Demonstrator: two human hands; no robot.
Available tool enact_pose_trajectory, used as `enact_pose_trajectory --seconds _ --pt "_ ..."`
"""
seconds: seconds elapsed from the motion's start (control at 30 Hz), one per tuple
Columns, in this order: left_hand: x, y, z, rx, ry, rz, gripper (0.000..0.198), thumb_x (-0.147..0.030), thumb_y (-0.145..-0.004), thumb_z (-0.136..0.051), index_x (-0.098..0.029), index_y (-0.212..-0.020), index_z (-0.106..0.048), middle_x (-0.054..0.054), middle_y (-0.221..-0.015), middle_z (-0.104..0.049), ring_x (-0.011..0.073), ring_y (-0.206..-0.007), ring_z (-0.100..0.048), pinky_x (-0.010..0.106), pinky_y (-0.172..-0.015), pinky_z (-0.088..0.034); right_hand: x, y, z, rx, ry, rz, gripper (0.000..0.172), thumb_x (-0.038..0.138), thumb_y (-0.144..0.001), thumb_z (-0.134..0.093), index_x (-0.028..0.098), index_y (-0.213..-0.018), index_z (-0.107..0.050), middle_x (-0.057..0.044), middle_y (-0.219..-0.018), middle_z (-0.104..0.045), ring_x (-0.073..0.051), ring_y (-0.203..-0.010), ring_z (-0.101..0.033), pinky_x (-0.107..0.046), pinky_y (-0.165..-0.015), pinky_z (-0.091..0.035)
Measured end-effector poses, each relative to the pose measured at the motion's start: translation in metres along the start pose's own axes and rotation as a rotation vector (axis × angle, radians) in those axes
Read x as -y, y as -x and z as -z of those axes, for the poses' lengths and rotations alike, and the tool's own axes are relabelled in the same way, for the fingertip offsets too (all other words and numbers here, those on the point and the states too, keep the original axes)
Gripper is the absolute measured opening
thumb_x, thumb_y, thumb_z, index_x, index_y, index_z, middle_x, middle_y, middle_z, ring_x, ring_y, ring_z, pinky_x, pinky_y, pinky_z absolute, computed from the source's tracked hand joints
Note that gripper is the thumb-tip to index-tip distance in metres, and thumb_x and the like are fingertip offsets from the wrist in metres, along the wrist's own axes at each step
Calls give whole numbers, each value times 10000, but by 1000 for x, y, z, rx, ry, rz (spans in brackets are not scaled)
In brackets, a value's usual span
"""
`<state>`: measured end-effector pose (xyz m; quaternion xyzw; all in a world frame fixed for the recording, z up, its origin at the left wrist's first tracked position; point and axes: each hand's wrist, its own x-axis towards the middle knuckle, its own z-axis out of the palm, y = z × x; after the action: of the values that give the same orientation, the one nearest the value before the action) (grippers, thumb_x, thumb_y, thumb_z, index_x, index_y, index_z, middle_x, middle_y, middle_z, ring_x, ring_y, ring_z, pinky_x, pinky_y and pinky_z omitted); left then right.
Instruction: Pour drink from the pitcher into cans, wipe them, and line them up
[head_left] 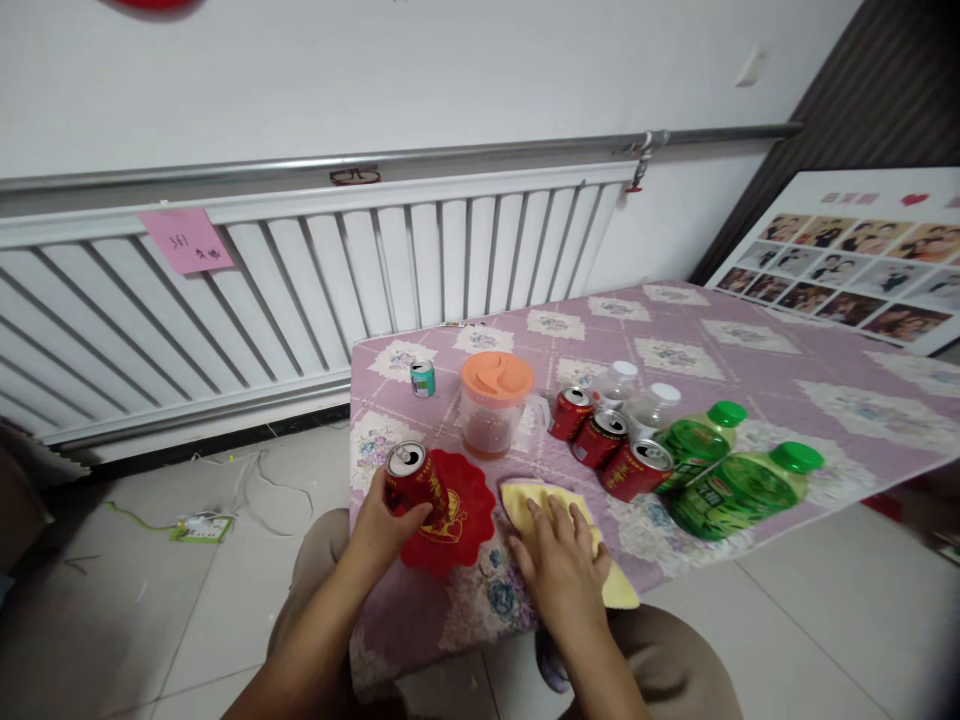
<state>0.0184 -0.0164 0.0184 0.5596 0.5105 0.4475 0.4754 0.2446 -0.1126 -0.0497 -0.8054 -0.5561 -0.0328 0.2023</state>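
My left hand (382, 525) is wrapped round a red drink can (416, 482), holding it upright over a red scalloped plate (466, 505) near the table's front corner. To the right of that plate, my right hand (559, 555) lies flat, fingers spread, on a yellow cloth (525, 495). Both rest on the table with a purple patterned cloth (750, 370).
An orange-lidded pitcher (495, 400) and a small teal can (423, 378) stand behind the plate. To the right are three red cans (604, 440), two clear bottles (651, 405) and two green bottles (731, 485). A white radiator (300, 290) lines the wall; a photo board (855, 255) leans at right.
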Motion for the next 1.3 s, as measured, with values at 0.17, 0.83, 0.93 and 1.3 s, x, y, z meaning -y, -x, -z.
enact_pose_trajectory --seconds 0.17,0.83,0.93,1.3 --pt "-4 7 -5 54 36 27 612 -229 -602 -801 -212 -1161 -552 65 -1094 -724 251 -1040 -703 414 -966 -555 31 -1 11 -51 -540 201 573 377 -889 -625 223 -1433 -529 -157 -1407 -607 -331 -1324 -537 -542 -1074 -445" --pt "-5 57 -68 408 191 -27 810 -220 -623 -800 -211 -1373 -496 148 -1405 -593 346 -1331 -556 490 -1109 -483 36 28 37 -72 -857 1 791 141 -622 -698 266 -1387 -542 -137 -1341 -641 -387 -1257 -580 -570 -1077 -453" --pt "5 67 -84 475 223 -66 879 -273 -686 -790 -217 -1467 -391 165 -1520 -484 342 -1402 -485 483 -1148 -444 10 33 37 -180 -827 -118 762 253 -666 -727 192 -1396 -517 -169 -1353 -622 -373 -1270 -571 -555 -1081 -448" --pt "54 87 -131 726 -611 -714 720 -196 -798 -696 -240 -1468 -438 119 -1547 -471 343 -1460 -376 617 -1205 -302 -129 -6 25 -552 -639 -509 759 531 -644 -769 151 -1266 -557 -158 -1139 -690 -328 -1035 -649 -504 -928 -517"
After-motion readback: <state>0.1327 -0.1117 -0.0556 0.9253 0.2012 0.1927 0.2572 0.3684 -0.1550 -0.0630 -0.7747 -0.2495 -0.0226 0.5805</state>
